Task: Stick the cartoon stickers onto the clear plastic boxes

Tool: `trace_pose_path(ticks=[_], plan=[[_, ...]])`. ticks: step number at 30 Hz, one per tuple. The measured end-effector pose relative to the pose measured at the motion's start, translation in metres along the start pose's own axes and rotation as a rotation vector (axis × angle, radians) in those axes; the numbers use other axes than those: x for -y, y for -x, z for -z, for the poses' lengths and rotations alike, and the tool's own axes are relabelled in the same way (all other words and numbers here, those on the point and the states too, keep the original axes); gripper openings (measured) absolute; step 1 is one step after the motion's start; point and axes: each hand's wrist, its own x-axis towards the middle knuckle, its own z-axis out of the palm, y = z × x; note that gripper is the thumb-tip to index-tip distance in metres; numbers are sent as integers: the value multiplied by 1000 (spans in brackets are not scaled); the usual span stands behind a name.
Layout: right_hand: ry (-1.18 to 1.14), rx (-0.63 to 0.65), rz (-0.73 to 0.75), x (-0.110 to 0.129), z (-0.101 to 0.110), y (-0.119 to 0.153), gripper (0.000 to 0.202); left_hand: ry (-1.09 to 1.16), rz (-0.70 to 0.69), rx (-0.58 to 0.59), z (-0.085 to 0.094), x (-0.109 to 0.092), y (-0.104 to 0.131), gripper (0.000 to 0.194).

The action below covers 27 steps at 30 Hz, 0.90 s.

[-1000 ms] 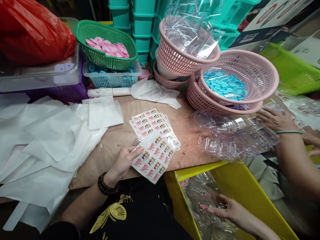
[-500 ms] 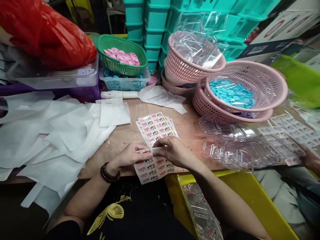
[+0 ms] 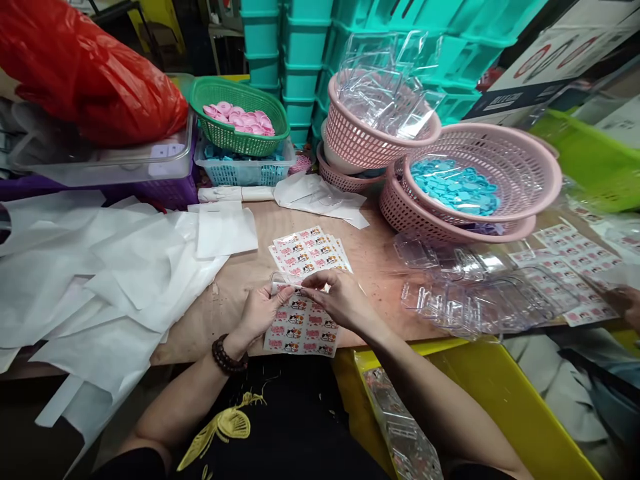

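A sheet of cat stickers (image 3: 303, 331) hangs over the table's front edge, its top edge pinched between my hands. My left hand (image 3: 263, 310), with a beaded bracelet at the wrist, grips its upper left part, thumb on top. The fingers of my right hand (image 3: 335, 297) are closed on the top edge near the middle. A clear plastic piece (image 3: 283, 277) shows by my left fingertips; whether it is held is hard to tell. Just beyond my hands lies a fanned stack of similar sticker sheets (image 3: 313, 248).
White backing papers (image 3: 115, 267) cover the left side. Clear plastic cases (image 3: 480, 303) lie right, near pink baskets (image 3: 487, 167) with blue pieces. A green basket (image 3: 240, 140) holds pink pieces. Another person's hand (image 3: 627, 303) is at the far right.
The held sheet has flattened out, showing more stickers. My left hand has turned more upright, and a clear plastic piece now shows beside its fingertips. The other person's sheet has shifted.
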Motion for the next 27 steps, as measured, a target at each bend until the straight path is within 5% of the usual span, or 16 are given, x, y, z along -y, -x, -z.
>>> trace_pose_path(ticks=[6, 12, 14, 17, 19, 21, 23, 27], plan=[[115, -219, 144, -5, -19, 4, 13, 15, -6, -62, 2, 5, -2, 51], [346, -420, 247, -10, -31, 12, 15, 33, 53, 13, 2, 1, -4, 52], [365, -399, 325, -18, -35, 16, 17, 25, 10, -6, 2, 0, -5, 49], [274, -179, 450, -31, -37, 25, 22, 1, -31, -17, 3, 0, -8, 43], [189, -212, 391, -35, -34, 28, 19, 2, -3, -1, 4, 0, -9, 44], [77, -401, 258, -35, -27, 25, 20, 11, 30, 2, 5, 0, -9, 47], [-98, -468, 127, -32, -17, 19, 41, 22, 47, -12, 6, 0, -8, 50], [-521, -143, -75, -30, 1, 8, 74, 29, 60, 11, 10, 2, -2, 52]])
